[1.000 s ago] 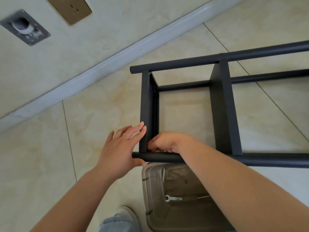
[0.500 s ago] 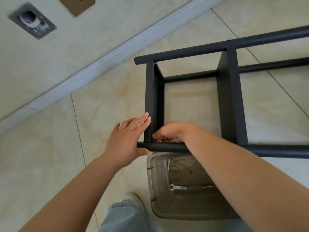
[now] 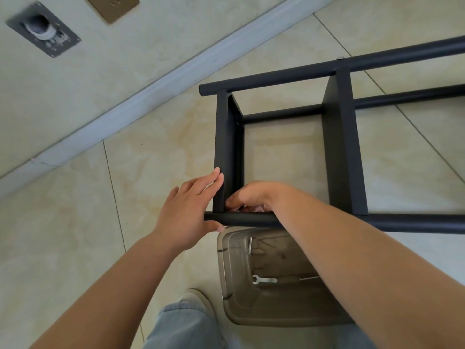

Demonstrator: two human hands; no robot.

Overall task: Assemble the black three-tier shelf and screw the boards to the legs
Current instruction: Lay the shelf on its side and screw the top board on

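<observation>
The black shelf lies on its side on the tiled floor. Its end board (image 3: 222,147) and middle board (image 3: 344,147) stand between the far leg (image 3: 302,73) and the near leg (image 3: 251,219). My left hand (image 3: 186,210) presses straight fingers flat against the end board's outer face, and its thumb tip shows under the near leg's end. My right hand (image 3: 254,195) reaches over the near leg into the inner corner, fingers curled and pinching a small metal screw (image 3: 237,211) that is mostly hidden.
A clear brown plastic bin (image 3: 226,273) sits on the floor under the near leg, holding a flat wrench (image 3: 264,280) and a long bolt (image 3: 249,246). My shoe (image 3: 193,298) and jeans leg are beside it. A grey baseboard (image 3: 151,89) runs along the wall at the left.
Both hands stay at the same corner of the shelf. My right fingers shift slightly at the joint. The view has drifted, so the shelf sits a little higher in frame.
</observation>
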